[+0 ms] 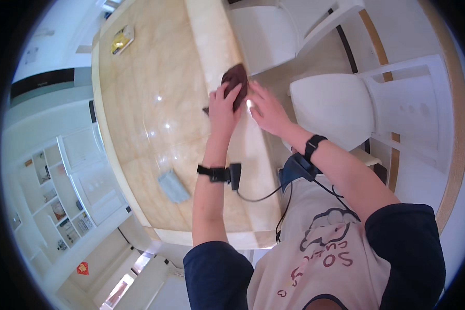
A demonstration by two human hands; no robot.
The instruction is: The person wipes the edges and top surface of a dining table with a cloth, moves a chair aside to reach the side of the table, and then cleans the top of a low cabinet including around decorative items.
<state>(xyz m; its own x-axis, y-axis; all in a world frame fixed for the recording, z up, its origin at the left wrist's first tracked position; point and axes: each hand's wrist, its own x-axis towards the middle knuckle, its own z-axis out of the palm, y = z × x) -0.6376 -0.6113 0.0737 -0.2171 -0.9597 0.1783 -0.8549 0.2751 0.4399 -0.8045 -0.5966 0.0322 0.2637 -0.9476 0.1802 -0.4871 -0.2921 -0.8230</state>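
Note:
A dark brown cloth (236, 74) lies bunched on the table's right edge, partly covered by fingers. My left hand (223, 107) is closed over it, thumb and fingers pressing into the fabric. Just to the right, beside the table edge, my right hand (269, 109) has its fingers stretched and apart, with nothing visible in it. Its fingertips come close to the cloth; I cannot tell if they touch it.
The glossy beige table (155, 103) bears a folded light blue cloth (173, 186) at near left and a yellow-and-white packet (122, 40) at the far left. White chairs (333, 106) (263, 36) stand along the right side. A cable (263, 197) hangs between my wrist straps.

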